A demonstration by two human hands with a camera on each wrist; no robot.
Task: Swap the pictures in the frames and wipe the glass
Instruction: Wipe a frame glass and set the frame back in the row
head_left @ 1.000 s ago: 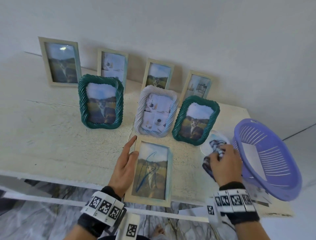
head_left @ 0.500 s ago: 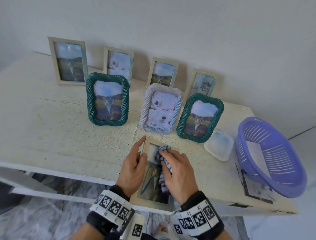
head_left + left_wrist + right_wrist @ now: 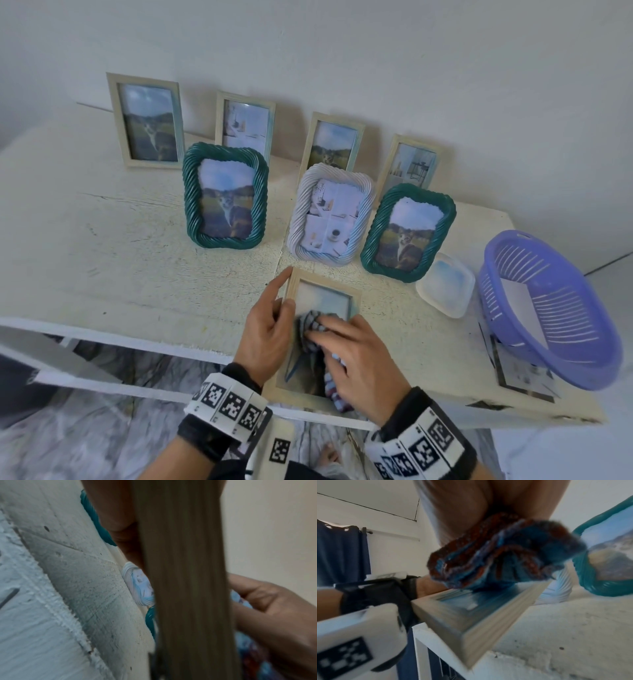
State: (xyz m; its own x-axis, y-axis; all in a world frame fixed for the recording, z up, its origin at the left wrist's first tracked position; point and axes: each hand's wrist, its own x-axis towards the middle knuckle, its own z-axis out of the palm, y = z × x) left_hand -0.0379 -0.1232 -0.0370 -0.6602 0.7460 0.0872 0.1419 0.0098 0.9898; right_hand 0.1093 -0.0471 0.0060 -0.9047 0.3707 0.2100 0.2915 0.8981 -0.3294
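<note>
A light wooden picture frame [image 3: 297,278] lies flat at the table's front edge, its glass up. A blue pen mark [image 3: 294,366] shows on the lower glass. My left hand [image 3: 270,329] rests along the frame's left side with straight fingers and the thumb on its rim. My right hand [image 3: 359,363] grips a bunched checked cloth [image 3: 310,323] and presses it on the middle of the glass. The right wrist view shows the cloth [image 3: 505,555] on the glass of the frame [image 3: 471,622]. In the left wrist view the frame's side [image 3: 185,588] fills the middle, with my right hand [image 3: 274,608] beyond it.
Three rope-rimmed frames stand behind: green [image 3: 225,197], white [image 3: 332,214], green [image 3: 407,233]. Several wooden frames [image 3: 145,120] lean on the wall. A translucent dish [image 3: 445,289] and a purple basket [image 3: 548,308] on a loose photo [image 3: 524,380] sit at the right.
My right hand carried the cloth from the dish at the right onto the flat frame's glass and has rubbed down toward its middle. My left hand stayed at the frame's left side.
</note>
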